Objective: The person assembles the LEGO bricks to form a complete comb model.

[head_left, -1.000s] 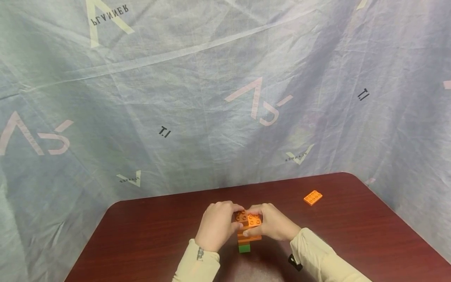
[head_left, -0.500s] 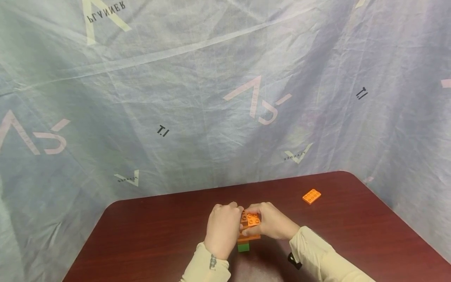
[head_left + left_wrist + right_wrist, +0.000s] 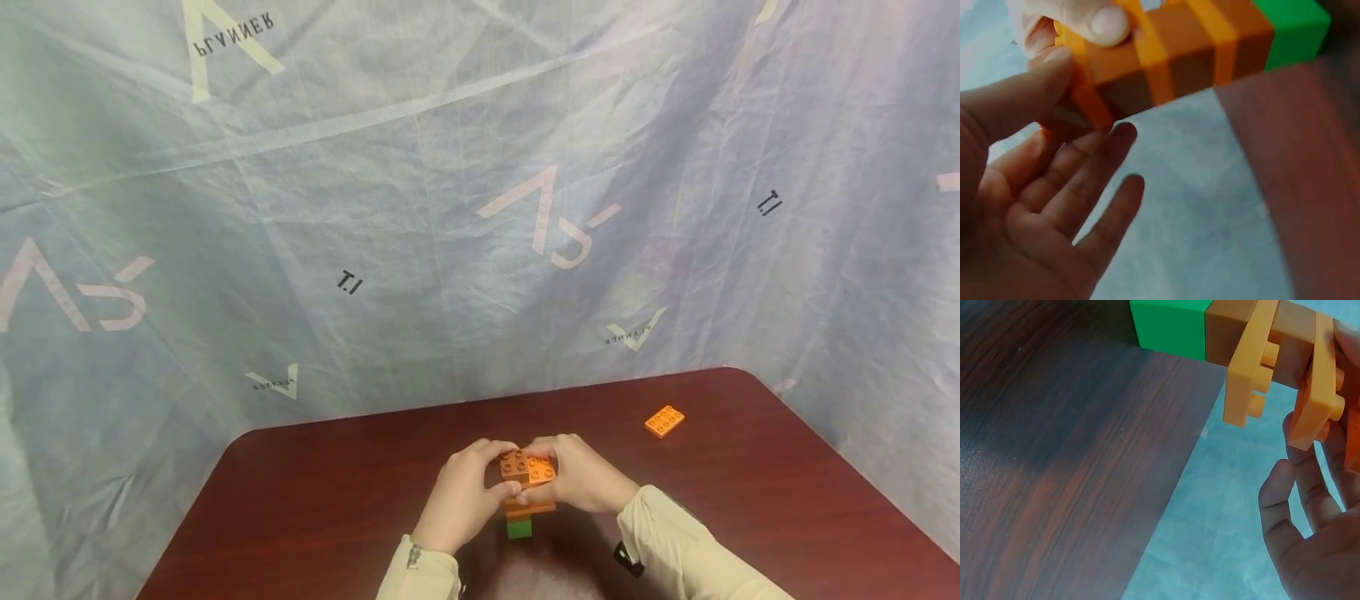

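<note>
A tower of building bricks stands upright on the table, with a green brick at its base and brown bricks alternating with orange plates above. At its top, my left hand pinches a brown brick between thumb and fingers. My right hand grips the tower's upper part from the right, around the studded orange plate. In the left wrist view, the right thumb presses a side of the tower. Some fingertips are hidden behind the bricks.
A loose orange plate with studs lies at the back right of the dark red wooden table. Behind the table hangs a grey printed cloth.
My left hand turned over the tower's top, covering much of the brown brick, then swung back left so the brick shows again. The right hand keeps its place.
</note>
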A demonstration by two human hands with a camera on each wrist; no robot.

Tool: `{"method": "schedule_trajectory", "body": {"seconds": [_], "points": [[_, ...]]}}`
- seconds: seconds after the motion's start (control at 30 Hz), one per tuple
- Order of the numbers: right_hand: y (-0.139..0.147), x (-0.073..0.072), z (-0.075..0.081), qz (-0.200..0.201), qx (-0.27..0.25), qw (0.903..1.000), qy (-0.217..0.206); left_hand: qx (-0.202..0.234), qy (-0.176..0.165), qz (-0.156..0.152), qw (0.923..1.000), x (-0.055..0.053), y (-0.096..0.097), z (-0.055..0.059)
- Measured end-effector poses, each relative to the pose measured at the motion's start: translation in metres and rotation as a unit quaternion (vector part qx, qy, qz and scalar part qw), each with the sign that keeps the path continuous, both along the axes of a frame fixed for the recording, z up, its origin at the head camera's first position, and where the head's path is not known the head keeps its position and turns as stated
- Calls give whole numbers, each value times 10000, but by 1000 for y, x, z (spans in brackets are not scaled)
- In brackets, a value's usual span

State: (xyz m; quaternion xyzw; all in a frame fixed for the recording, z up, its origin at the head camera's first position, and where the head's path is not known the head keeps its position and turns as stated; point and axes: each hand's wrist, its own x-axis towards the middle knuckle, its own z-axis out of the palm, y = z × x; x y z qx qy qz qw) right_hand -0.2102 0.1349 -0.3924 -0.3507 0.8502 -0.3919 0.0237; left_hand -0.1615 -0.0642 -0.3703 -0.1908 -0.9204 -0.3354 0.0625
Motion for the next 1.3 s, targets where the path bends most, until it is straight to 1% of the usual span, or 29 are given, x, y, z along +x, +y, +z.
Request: {"method": "schedule_trajectory", "body": {"seconds": [0.1,0.2,0.3,0.37,0.43,0.5,0.63,0.7,0.8,1.0,1.13,1.3], "points": [[0,0,-1,8,-40,10000,28,440,-327,-94,9985,-1,-3,-4],[0,0,-3,35,-72,9999,86,740,-458,-159,9961,0,-4,-7],[1,1,-3,20,-99,9999,66,985,-441,-131,9941,-1,-3,-13],[2,1,-4,16,-131,9999,14,1193,-374,-64,9921,-2,-2,-18],[2,0,-4,10,-187,9998,-50,1373,-231,18,9903,-4,0,-23],[2,0,-4,17,-226,9997,-65,1696,-216,33,9853,-6,0,-29],[3,-1,-5,53,-276,9996,-69,2307,-479,6,9719,-10,-1,-38],[3,-2,-6,82,-297,9995,-102,2488,-577,-14,9668,-11,-2,-41],[4,-2,-8,119,-317,9993,-158,2515,-564,-27,9662,-13,-2,-42],[9,3,-8,172,-244,9994,-189,2573,-464,-120,9651,-11,-2,-42],[13,5,-8,118,-125,9999,8,2549,-432,-80,9660,-11,-2,-42],[20,6,-10,-92,170,9994,287,2379,-375,-38,9706,-12,-3,-42]]}}
